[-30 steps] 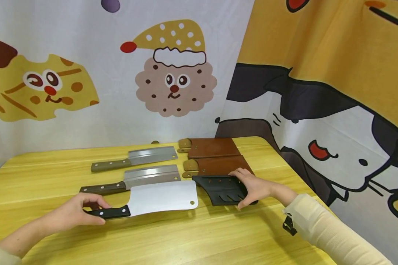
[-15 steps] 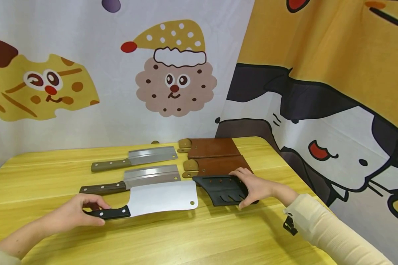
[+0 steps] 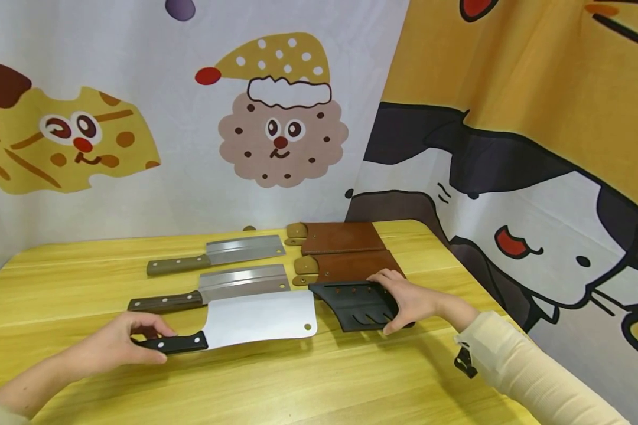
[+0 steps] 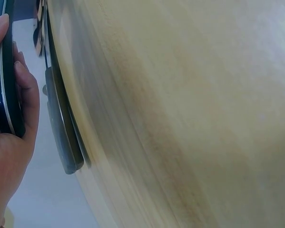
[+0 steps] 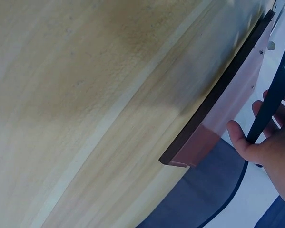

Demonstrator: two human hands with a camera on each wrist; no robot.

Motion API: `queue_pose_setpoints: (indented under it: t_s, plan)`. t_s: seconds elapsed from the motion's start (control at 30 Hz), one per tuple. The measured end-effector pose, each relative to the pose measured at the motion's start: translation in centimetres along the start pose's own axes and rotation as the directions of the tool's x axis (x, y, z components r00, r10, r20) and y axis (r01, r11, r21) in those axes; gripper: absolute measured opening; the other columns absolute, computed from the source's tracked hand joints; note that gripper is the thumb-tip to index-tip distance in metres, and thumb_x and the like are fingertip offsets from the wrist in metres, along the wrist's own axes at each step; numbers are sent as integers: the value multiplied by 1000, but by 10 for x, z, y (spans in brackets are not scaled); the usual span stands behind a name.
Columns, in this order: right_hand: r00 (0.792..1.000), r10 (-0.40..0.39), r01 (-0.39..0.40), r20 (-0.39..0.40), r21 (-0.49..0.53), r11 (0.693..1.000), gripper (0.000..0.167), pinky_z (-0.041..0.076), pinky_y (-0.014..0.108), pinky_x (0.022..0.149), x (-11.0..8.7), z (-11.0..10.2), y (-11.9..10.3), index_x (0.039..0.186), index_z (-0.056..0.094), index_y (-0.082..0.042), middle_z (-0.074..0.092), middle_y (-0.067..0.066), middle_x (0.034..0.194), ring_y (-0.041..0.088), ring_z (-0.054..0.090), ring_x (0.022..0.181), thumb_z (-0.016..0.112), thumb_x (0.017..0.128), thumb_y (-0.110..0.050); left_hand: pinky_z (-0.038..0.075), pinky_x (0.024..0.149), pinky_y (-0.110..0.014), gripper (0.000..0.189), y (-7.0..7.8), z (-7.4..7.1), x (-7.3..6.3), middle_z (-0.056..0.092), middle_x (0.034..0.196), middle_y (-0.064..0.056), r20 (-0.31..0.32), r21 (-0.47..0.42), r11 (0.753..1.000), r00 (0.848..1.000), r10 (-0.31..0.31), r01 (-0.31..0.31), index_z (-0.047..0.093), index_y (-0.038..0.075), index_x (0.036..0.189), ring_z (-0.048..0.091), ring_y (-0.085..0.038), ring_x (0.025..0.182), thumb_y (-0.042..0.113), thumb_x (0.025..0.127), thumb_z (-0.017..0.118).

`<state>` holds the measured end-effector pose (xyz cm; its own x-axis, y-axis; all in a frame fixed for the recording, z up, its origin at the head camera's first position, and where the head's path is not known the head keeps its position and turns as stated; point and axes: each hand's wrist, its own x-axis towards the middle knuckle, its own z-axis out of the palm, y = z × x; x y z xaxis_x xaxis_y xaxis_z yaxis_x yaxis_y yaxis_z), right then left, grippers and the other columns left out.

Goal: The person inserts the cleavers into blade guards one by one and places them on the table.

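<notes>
My left hand [image 3: 111,345] grips the black riveted handle of a wide cleaver [image 3: 260,319], fingers and thumb round the handle's end. In the left wrist view the handle [image 4: 6,76] is held above the table. My right hand [image 3: 412,304] holds a black knife sheath [image 3: 353,304] by its right end, thumb on the near edge and fingers on the far edge. The cleaver's square tip is right beside the left end of the sheath. The right wrist view shows the sheath edge-on [image 5: 275,80], held over a brown leather sheath [image 5: 204,128].
Behind the cleaver lie a knife with a dark wooden handle [image 3: 165,301] and another with a lighter handle [image 3: 178,265]. Two brown leather sheaths, a rear one [image 3: 342,237] and a front one [image 3: 358,264], lie to their right. A printed curtain [image 3: 181,200] hangs behind the wooden table [image 3: 276,383].
My left hand and the cleaver have shifted very slightly left. My right hand and the black sheath stay almost still.
</notes>
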<state>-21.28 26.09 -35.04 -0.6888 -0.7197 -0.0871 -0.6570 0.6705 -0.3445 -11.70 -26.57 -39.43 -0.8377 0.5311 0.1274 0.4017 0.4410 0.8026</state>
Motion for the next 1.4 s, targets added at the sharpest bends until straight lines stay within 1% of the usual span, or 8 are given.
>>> queue_pose_setpoints:
  t_s: [0.4,0.6,0.73,0.9,1.0,1.17,1.27,1.4]
  plan:
    - [1000,-29,29,-5,-12,1000,96,39,48,88,0,0,2,137,37,1,41,12,128,26,39,110,82,62,-40,43,56,-21,21,1,-1,-1,60,79,14,-19,11,1000,1000,14,-14,68,6,94,51,1,70,4,74,75]
    - [999,-39,39,4,-26,999,96,37,53,93,6,1,-4,137,38,-1,42,11,128,29,42,115,82,61,-41,44,56,-21,21,5,-1,0,60,80,15,-29,9,1000,1000,8,-8,68,5,94,51,-1,70,4,74,75]
    - [999,-32,33,23,-28,999,96,38,51,92,11,4,-9,137,38,-2,42,10,129,28,42,113,81,62,-43,44,57,-21,21,8,2,5,61,81,14,-22,12,1000,1000,-19,19,68,4,94,52,1,71,8,74,76]
    - [1000,-17,17,10,-28,999,96,39,48,90,15,4,-13,138,38,-2,41,10,130,25,41,112,81,62,-43,45,57,-21,23,14,6,16,61,82,7,-9,-19,999,999,-47,47,68,1,94,52,0,70,10,75,77]
    - [1000,-21,21,12,-12,1000,96,39,48,89,22,6,-17,137,39,-3,42,9,130,24,40,111,81,61,-42,47,59,-22,25,19,6,18,63,82,3,-2,-51,995,996,-91,91,68,1,95,53,-1,71,13,74,77]
    - [999,-4,4,51,-2,1000,94,37,51,89,28,12,-20,138,38,-5,40,9,131,25,39,113,80,63,-45,48,63,-22,27,24,14,31,68,85,-2,24,-81,991,994,-108,110,69,1,95,58,-2,74,16,74,78]
    - [998,5,-4,67,-16,1000,96,38,55,89,31,16,-22,138,37,-3,40,12,133,28,39,116,80,63,-45,48,65,-21,28,23,17,32,69,85,-1,29,-91,990,994,-108,110,69,1,95,58,-2,74,16,73,78]
    - [997,20,-20,75,6,1000,95,37,57,89,35,17,-23,137,38,-2,40,13,132,29,39,116,81,63,-43,47,64,-22,28,22,18,33,68,86,-5,23,-100,985,990,-138,139,69,1,95,57,-2,75,16,73,78]
